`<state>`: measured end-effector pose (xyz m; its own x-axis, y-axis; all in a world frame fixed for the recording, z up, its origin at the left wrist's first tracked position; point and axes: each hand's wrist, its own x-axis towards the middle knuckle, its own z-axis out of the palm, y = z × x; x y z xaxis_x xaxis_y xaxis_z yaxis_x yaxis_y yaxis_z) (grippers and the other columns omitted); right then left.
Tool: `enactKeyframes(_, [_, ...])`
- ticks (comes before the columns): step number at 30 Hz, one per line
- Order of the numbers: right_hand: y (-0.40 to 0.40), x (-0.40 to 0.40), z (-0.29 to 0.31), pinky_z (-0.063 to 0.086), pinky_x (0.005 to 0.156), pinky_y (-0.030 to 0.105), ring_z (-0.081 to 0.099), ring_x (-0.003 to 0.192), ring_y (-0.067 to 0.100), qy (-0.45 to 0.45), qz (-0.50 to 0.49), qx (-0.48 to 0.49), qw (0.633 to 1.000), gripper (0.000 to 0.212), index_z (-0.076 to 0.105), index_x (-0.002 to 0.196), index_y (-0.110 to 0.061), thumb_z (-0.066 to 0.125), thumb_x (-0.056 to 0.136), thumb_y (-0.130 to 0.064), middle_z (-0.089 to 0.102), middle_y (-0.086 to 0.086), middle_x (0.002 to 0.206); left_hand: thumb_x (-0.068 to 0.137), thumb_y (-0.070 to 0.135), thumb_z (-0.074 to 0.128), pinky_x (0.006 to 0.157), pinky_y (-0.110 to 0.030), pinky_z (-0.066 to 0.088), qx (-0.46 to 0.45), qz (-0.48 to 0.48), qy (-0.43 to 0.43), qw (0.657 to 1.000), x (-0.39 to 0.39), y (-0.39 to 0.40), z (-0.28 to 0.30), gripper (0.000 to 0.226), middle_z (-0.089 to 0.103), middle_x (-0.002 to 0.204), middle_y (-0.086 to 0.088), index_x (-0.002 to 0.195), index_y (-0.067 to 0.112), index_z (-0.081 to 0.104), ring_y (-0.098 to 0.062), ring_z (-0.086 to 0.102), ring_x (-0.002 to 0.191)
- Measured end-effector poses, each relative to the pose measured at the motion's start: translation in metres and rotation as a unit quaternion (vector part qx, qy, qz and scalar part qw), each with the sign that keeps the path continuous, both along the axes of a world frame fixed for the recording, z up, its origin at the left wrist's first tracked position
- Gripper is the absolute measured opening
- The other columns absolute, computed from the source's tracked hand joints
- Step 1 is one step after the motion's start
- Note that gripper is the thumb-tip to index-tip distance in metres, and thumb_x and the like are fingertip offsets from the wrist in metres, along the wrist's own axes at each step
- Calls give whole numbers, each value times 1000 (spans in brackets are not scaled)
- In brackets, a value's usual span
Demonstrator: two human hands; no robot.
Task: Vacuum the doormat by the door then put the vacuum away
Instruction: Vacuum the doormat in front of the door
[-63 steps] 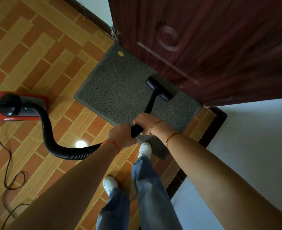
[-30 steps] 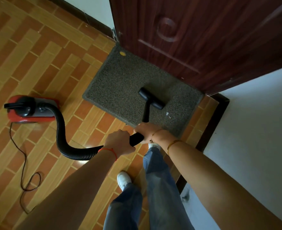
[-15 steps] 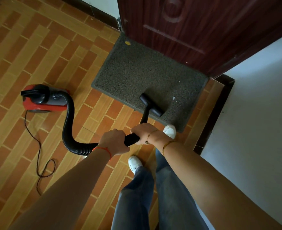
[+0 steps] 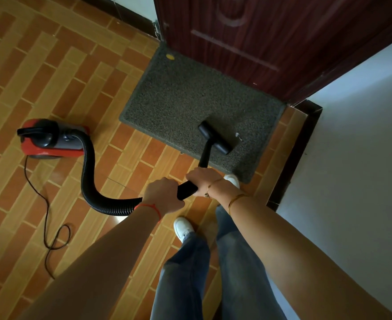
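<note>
A grey doormat lies in front of the dark red door. The black vacuum nozzle rests on the mat's near right part, beside a small white scrap. A yellow speck sits at the mat's far left corner. Both hands grip the black wand: my left hand where the hose joins it, my right hand further up toward the nozzle. The ribbed black hose curves left to the red and black vacuum body on the floor.
The vacuum's black cord loops over the tiled floor at the left. A white wall with a dark skirting runs along the right. My feet in white shoes stand just before the mat's near edge.
The nozzle was pulled from the door side back to the mat's near edge, then pushed slightly forward again. The view shifted back, and the vacuum body shows more fully now.
</note>
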<state>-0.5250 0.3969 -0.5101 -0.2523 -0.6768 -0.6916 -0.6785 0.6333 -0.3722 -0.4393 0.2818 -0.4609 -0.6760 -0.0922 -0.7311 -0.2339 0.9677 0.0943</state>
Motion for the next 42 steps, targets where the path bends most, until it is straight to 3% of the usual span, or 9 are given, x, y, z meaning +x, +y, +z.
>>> enactKeyframes(11, [42, -122, -17, 55, 77, 39, 64, 99, 24, 26, 14, 7, 1000, 13, 59, 100, -13, 58, 87, -15, 65, 6, 105, 81, 33, 60, 48, -24, 34, 25, 33, 14, 999, -118, 45, -18, 21, 46, 65, 5, 96, 18, 62, -18, 51, 64])
enactKeyframes(16, [57, -191, -21, 54, 79, 40, 60, 105, 23, 40, 37, -1, 999, 12, 60, 100, -14, 58, 89, -15, 64, 4, 107, 81, 31, 60, 53, -26, 38, 19, 51, 24, 998, -182, 64, -22, 19, 52, 71, 2, 94, 19, 62, -19, 52, 64])
enactKeyframes(25, [74, -283, -22, 53, 77, 39, 61, 100, 23, 26, 61, 8, 998, 11, 57, 98, -13, 58, 88, -10, 64, 5, 104, 82, 28, 56, 49, -24, 42, 21, 85, 29, 996, -269, 86, -26, 11, 52, 63, 4, 81, 17, 58, -14, 56, 59])
enactKeyframes(32, [93, -301, -20, 54, 80, 38, 61, 101, 22, 13, 88, 22, 996, 15, 59, 102, -11, 57, 88, -8, 64, 6, 104, 82, 27, 58, 47, -23, 42, 41, 97, 25, 994, -284, 107, -27, 12, 52, 63, 4, 82, 15, 61, -15, 58, 61])
enactKeyframes(42, [101, -255, -16, 52, 84, 38, 59, 106, 21, 3, 86, 19, 996, 12, 58, 101, -13, 55, 89, -10, 63, 6, 108, 81, 30, 60, 44, -22, 35, 41, 78, 18, 996, -243, 111, -23, 14, 51, 62, 6, 82, 16, 62, -12, 53, 57])
